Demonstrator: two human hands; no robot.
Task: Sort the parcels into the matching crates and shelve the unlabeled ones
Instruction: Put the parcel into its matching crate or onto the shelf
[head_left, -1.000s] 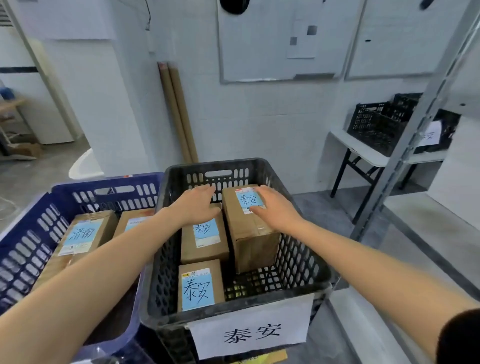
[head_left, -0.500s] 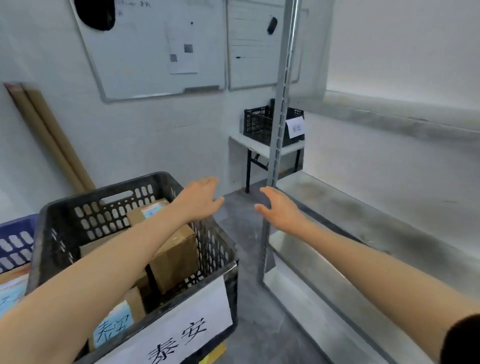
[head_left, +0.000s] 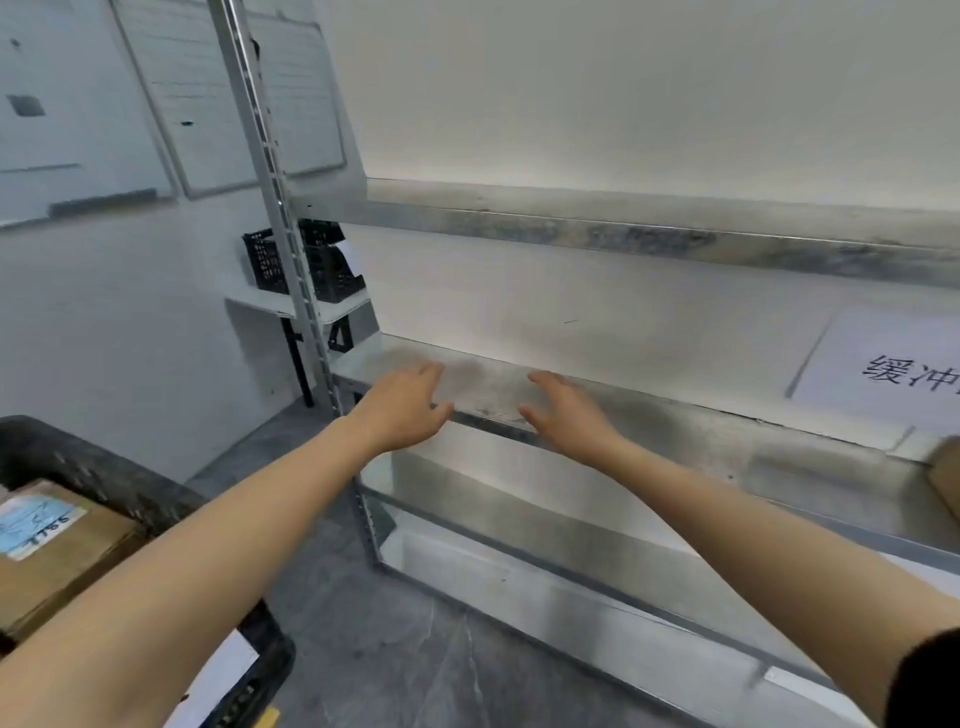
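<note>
My left hand (head_left: 402, 405) and my right hand (head_left: 569, 413) are both stretched out in front of me, fingers relaxed and holding nothing, over the front edge of a grey metal shelf (head_left: 675, 431). At the lower left stands the black crate (head_left: 114, 478) with a brown parcel (head_left: 57, 551) bearing a blue label inside it. A corner of another brown parcel (head_left: 946, 480) shows on the shelf at the far right edge. A white paper sign (head_left: 893, 369) with black characters lies at the back of the shelf.
A metal upright (head_left: 270, 208) of the rack stands left of my hands. Behind it another black crate (head_left: 322, 270) sits on a small white table (head_left: 291, 306). A higher shelf (head_left: 623, 228) and a lower shelf (head_left: 571, 587) frame the middle one. Whiteboards (head_left: 156, 104) hang on the left wall.
My view has swung right from the black crate to the rack. Both hands left the parcel in the crate and moved, holding nothing, to the middle shelf.
</note>
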